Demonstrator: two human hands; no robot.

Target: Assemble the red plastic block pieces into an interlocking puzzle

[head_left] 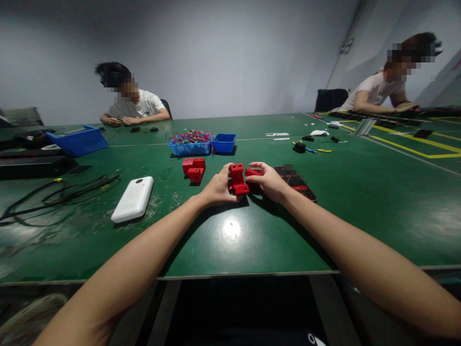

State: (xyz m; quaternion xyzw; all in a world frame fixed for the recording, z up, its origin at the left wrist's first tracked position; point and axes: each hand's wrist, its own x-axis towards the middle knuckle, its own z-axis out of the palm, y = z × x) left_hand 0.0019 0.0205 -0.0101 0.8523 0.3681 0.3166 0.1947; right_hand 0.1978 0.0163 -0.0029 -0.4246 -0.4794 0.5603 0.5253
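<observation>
My left hand (217, 186) is closed around a red notched block (238, 179) with small holes in its faces, held just above the green table. My right hand (271, 182) pinches a second red piece (253, 172) close to the block's right side; its shape is partly hidden by the fingers. Whether the two red pieces touch, I cannot tell. Another red stepped block (194, 168) with holes stands on the table to the left of my left hand. Under and behind my right wrist lies a flat dark printed object (300, 185), partly covered.
A white power bank (134, 199) and black cables (77, 190) lie to the left. Ahead stand a blue bin of colored wires (190, 148), a small blue bin (224, 143) and a larger blue bin (81, 141). Pliers (311, 150) lie right. Two people sit across the table.
</observation>
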